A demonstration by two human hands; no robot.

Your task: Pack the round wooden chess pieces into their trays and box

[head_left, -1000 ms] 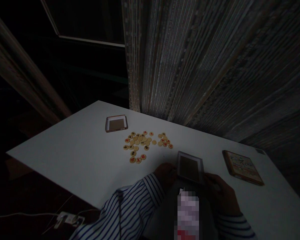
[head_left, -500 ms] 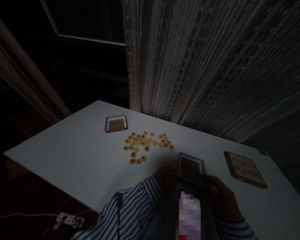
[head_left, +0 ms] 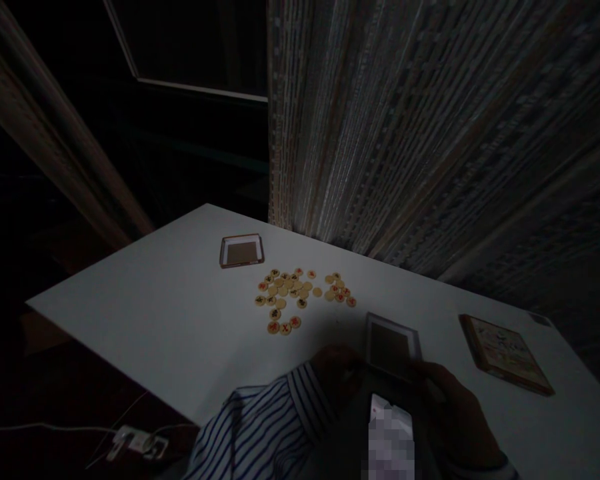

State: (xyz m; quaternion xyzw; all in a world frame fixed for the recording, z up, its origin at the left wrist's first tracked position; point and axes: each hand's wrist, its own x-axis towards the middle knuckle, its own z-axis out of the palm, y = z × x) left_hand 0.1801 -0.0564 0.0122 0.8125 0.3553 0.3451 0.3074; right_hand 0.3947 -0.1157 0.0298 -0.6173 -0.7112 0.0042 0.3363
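The scene is very dark. My left hand (head_left: pixel 336 371) and my right hand (head_left: pixel 453 410) rest on the white table (head_left: pixel 145 300) at its near edge, one on each side of a shallow box tray (head_left: pixel 393 345) with a brown inside. Both hands touch or hold its near corners; the fingers are too dim to read. A phone-like object (head_left: pixel 391 427) lies between my wrists. Beyond the tray lies a loose pile of several round cream game pieces (head_left: pixel 300 293) marked in red and black.
A second shallow tray (head_left: pixel 241 251) lies farther back on the table. A flat printed box lid (head_left: pixel 505 352) lies at the right. A patterned curtain (head_left: pixel 430 133) hangs behind the table. On the floor at the lower left is a power strip (head_left: pixel 135 441) with cables.
The view has shifted a little, so everything sits slightly to the right and lower. My hands and the tray stay as they were.
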